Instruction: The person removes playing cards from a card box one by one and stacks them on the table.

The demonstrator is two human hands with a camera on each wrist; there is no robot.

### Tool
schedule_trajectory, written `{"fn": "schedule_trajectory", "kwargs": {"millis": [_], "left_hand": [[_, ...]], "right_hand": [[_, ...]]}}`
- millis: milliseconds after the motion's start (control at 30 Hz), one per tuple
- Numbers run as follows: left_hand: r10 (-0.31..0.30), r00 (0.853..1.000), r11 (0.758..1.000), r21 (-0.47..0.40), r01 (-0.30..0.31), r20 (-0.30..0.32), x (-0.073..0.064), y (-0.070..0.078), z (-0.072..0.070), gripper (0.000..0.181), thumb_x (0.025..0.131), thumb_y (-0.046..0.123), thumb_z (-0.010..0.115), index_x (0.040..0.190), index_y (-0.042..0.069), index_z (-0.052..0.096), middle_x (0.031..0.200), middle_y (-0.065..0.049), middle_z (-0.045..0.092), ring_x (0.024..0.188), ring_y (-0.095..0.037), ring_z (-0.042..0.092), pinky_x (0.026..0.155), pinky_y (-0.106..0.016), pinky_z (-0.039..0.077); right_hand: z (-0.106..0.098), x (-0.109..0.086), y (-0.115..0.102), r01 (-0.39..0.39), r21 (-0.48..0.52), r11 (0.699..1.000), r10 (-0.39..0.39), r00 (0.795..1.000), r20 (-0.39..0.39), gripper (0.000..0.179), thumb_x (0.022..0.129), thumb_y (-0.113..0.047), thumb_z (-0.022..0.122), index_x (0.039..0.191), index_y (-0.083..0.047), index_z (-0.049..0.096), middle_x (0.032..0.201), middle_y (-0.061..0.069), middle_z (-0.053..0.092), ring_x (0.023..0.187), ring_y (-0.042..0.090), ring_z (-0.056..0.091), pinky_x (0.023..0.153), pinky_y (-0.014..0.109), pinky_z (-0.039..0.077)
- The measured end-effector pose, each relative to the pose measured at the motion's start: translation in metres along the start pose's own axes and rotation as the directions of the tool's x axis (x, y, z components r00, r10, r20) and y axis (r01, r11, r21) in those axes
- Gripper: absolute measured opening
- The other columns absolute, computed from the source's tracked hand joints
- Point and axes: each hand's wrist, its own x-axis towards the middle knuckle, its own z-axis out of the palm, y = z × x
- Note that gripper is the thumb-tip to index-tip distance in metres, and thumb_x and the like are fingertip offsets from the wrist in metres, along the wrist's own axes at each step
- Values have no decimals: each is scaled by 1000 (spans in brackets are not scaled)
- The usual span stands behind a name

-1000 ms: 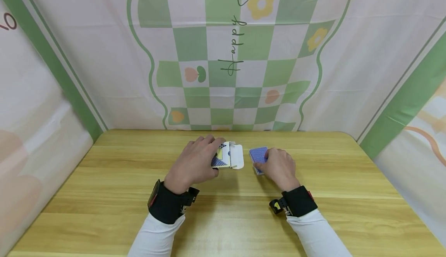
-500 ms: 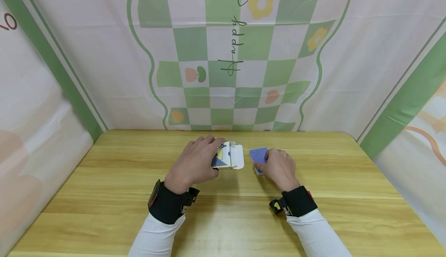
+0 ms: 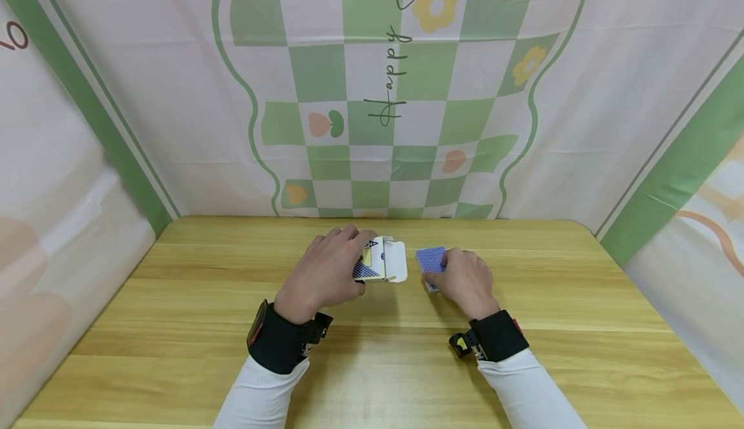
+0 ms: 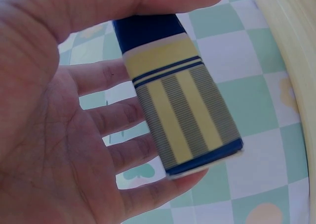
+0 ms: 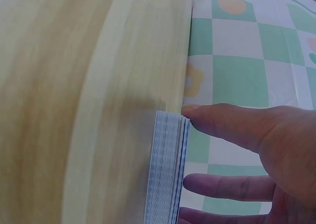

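My left hand (image 3: 325, 272) holds an opened playing-card box (image 3: 378, 267) just above the table, its white flap spread toward the right. In the left wrist view the card box (image 4: 180, 110) shows a side with yellow and dark blue stripes, the thumb across one end and the fingers behind it. A short way to its right, a deck of blue-backed playing cards (image 3: 430, 260) lies on the table. My right hand (image 3: 465, 277) grips this deck from above. In the right wrist view the deck's layered edge (image 5: 165, 169) faces the camera, with the thumb at one corner.
The wooden table (image 3: 372, 371) ends at the back against a hanging cloth (image 3: 372, 183) with green and white checks. More cloth hangs at both sides. Black bands (image 3: 501, 337) with small cameras sit on both wrists.
Both hands and the card box stay almost where they were. The right thumb has shifted very slightly at the deck's near left edge.
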Motion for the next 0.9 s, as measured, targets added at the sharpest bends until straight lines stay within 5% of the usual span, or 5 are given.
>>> {"fn": "schedule_trajectory", "kwargs": {"millis": [700, 900], "left_hand": [[3, 1000, 1000, -7, -3, 14, 0, 0, 2, 75, 65, 27, 75, 133, 18, 44, 114, -2, 51, 95, -19, 49, 78, -39, 39], [11, 1000, 1000, -7, -11, 5, 0, 0, 2, 75, 65, 27, 76, 132, 18, 44, 113, -2, 51, 95, -19, 50, 77, -38, 39]], "right_hand": [[-2, -1, -2, 20, -28, 999, -21, 999, -35, 47, 66, -48, 74, 83, -5, 62, 77, 9, 56, 65, 23, 52, 50, 33, 38], [-18, -5, -16, 86, 103, 991, -73, 990, -122, 38, 74, -45, 70, 89, -10, 67, 84, 6, 62, 68, 19, 54, 54, 32, 39]]}}
